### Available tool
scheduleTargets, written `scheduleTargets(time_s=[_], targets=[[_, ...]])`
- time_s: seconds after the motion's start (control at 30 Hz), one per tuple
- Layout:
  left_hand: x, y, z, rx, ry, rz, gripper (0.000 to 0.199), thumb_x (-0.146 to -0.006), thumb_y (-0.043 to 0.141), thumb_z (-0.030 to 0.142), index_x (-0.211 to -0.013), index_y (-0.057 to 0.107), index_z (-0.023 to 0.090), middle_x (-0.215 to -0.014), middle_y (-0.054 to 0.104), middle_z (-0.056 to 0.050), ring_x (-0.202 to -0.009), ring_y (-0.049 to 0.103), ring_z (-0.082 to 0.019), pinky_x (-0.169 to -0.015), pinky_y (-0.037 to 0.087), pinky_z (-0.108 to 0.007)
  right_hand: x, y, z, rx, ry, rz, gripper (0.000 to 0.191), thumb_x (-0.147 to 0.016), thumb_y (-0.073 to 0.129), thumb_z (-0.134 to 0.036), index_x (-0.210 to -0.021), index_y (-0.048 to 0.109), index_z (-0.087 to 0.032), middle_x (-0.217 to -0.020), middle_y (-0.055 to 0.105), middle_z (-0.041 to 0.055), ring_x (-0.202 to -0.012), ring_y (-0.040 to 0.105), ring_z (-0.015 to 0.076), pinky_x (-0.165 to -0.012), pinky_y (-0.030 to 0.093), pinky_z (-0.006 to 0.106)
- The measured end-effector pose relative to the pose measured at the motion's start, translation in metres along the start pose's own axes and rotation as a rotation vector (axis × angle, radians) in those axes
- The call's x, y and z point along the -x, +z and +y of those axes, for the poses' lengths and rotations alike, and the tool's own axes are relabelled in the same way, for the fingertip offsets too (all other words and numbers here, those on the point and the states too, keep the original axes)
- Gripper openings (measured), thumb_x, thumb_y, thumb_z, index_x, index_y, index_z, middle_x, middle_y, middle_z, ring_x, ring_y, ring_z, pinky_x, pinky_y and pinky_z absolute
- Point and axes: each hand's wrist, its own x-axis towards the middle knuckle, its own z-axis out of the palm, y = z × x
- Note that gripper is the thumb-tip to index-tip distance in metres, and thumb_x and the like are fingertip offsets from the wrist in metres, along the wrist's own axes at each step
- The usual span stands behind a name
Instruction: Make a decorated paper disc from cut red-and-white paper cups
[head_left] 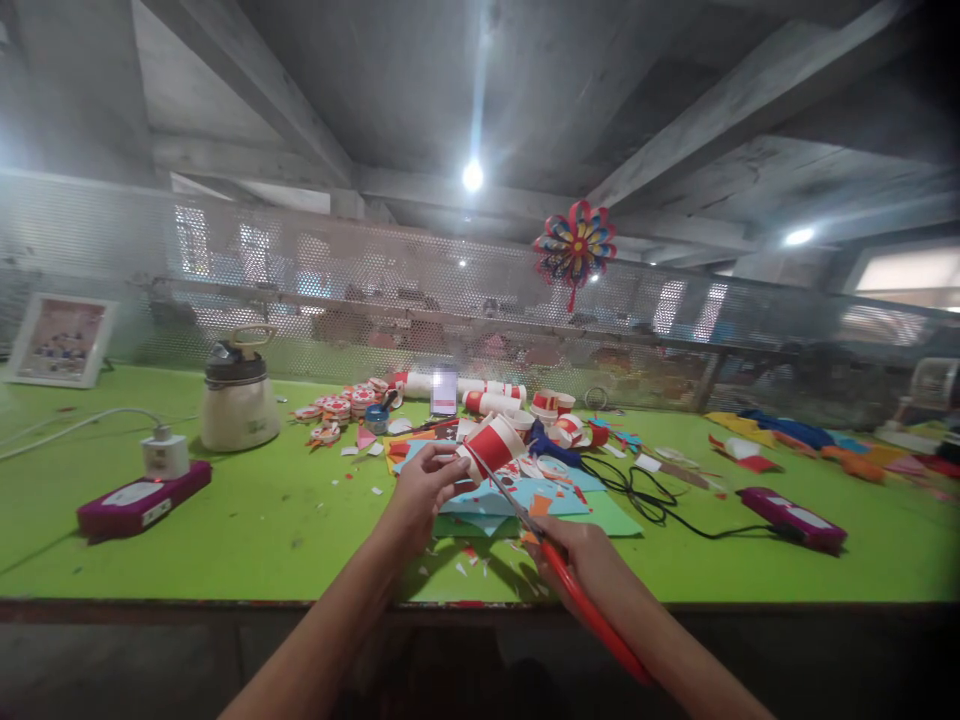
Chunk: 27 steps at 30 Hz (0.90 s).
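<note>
My left hand [429, 487] grips a red and white paper cup [492, 447] by its base end, tilted with the rim toward the upper right. In my right hand [592, 560] is a pair of scissors with red handles [589, 610]. Their metal blades reach up to the cup's side, near my left fingertips; whether they cut into it I cannot make out. Light blue paper sheets [540, 497] and a green sheet [619, 520] lie under the cup, with small paper scraps scattered over and before them.
Behind stand stacked paper cups [491, 402], a phone [443, 391] and small red and white paper pieces [337, 405]. A blue glue gun [551, 445] trails a black cable to a purple power strip [793, 518]. Leftward are a large jug [238, 400] and another power strip [146, 498].
</note>
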Motion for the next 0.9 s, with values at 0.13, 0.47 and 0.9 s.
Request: scheduleTargets(time_s=[0.13,0.47,0.9], targets=[[0.0,0.0,0.0011,-0.005,-0.004,-0.002,0.04,-0.054,0.086,0.027,-0.081,0.06,0.013,-0.075,0.069,-0.007,-0.072,0.069,-0.024,-0.072,0.055,-0.04,-0.0009,-0.0015,0.0008,0.021,-0.003,-0.004,0.024,-0.082,0.047,-0.023,-0.081,0.069,-0.015,-0.065,0.068,0.004,-0.059,0.058,0.0181,-0.055,0.034,0.026],[-0.0039,-0.0059,-0.0023,-0.029,-0.013,-0.004,0.039,-0.057,0.084,0.025,-0.085,0.061,0.014,-0.081,0.07,-0.01,-0.075,0.069,-0.023,-0.072,0.056,-0.04,-0.0007,-0.0002,0.002,0.024,0.024,-0.033,0.022,-0.081,0.047,-0.018,-0.074,0.067,-0.015,-0.061,0.065,0.0022,-0.055,0.057,0.0167,-0.051,0.03,0.025],[-0.0036,-0.0042,-0.0021,-0.112,0.005,0.063,0.048,-0.052,0.087,0.025,-0.092,0.065,0.011,-0.082,0.063,-0.006,-0.072,0.067,-0.021,-0.068,0.057,-0.036,-0.0057,-0.0033,-0.0033,0.004,0.024,-0.079,0.024,-0.078,0.045,-0.02,-0.074,0.067,-0.012,-0.062,0.065,0.0037,-0.056,0.054,0.0166,-0.051,0.03,0.025]])
